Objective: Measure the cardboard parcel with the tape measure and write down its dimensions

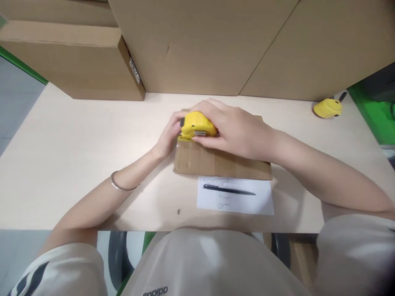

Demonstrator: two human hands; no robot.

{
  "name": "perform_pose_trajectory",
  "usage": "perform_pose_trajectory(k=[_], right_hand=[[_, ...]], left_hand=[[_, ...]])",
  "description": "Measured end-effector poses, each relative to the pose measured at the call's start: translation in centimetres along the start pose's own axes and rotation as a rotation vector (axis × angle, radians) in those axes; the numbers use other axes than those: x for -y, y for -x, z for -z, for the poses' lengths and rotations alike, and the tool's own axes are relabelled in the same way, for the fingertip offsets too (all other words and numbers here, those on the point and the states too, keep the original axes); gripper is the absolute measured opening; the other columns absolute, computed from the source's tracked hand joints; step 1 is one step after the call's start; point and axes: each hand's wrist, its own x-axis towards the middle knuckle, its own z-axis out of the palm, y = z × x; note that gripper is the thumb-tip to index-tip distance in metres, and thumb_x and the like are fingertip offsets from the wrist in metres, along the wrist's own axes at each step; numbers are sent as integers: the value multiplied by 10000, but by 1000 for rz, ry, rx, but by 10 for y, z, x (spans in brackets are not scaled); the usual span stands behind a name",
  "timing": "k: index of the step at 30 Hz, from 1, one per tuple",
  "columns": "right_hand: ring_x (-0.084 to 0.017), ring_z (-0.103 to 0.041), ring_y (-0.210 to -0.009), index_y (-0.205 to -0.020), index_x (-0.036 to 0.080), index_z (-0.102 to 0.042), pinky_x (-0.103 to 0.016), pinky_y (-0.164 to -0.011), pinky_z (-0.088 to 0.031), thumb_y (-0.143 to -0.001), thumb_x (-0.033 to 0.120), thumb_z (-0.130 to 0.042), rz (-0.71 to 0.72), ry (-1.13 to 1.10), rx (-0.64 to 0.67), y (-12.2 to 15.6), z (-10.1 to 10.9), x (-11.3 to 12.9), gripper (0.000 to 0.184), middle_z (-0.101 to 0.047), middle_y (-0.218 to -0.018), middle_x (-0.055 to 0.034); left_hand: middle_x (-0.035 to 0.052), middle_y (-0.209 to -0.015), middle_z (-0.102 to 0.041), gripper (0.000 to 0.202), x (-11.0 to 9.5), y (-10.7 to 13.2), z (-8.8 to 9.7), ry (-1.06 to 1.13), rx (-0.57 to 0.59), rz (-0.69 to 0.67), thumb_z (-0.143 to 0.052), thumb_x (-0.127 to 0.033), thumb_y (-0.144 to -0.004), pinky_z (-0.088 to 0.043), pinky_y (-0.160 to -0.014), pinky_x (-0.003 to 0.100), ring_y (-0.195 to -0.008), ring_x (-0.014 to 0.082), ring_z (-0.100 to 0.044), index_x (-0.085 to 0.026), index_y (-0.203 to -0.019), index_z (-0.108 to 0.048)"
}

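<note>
A small brown cardboard box [222,162] lies on the table in front of me. My right hand [236,129] is wrapped round a yellow tape measure [199,123], which sits on top of the box near its left end. A short bit of yellow blade [184,139] shows beneath the case. My left hand [170,133] is closed at the tape measure's black front end, by the box's left edge; its fingertips are partly hidden behind the case.
Partly under the box's near side lies a white paper [237,205] with pencil-like marks and a black pen [228,190] on it. Large cardboard boxes [197,49] line the back, another box [74,70] stands back left. A second yellow tape measure [327,108] rests at the far right.
</note>
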Motion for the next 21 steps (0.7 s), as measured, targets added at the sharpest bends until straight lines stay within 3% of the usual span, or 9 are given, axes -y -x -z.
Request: perform_pose_trajectory(k=[5, 9, 12, 18, 21], right_hand=[[-185, -623, -805, -1110, 232, -592, -300, -669, -475, -892, 411, -669, -73, 13, 15, 53, 30, -43, 293, -672, -1000, -41], [-150, -596, -649, -1040, 230, -643, -277, -519, -447, -845, 551, -704, -208, -41, -16, 108, 56, -91, 381, -686, -862, -39], [-144, -604, -644, -1018, 257, -652, -267, -507, -450, -835, 591, -705, -232, -98, -47, 131, 59, -110, 385, -687, -827, -33], [-144, -587, -650, -983, 260, -659, -278, -520, -442, -788, 599, -753, -343, -80, -13, 133, 59, -101, 403, -688, -824, -38], [-155, -593, -658, -1003, 245, -670, -293, -529, -426, -812, 674, -687, -266, -1, -24, 116, 64, -82, 470, -694, -837, -41]], left_hand=[[34, -1202, -642, 403, 3, -4, 9, -132, 138, -115, -658, -573, -859, -449, -1098, 424, -1212, 265, -578, -295, -1148, -688], [41, -1226, -643, 385, 2, -5, 8, -143, 159, -135, -636, -571, -865, -452, -1092, 456, -1225, 285, -571, -302, -1138, -679], [43, -1224, -646, 383, 2, -4, 7, -173, 142, -139, -620, -577, -871, -451, -1092, 456, -1213, 285, -573, -306, -1137, -676], [50, -1219, -622, 392, 3, -3, 10, -218, 113, -123, -586, -572, -886, -440, -1099, 452, -1209, 284, -556, -303, -1161, -661], [53, -1226, -623, 390, 1, -2, 9, -222, 125, -144, -577, -574, -896, -433, -1114, 466, -1220, 283, -562, -295, -1158, -652]])
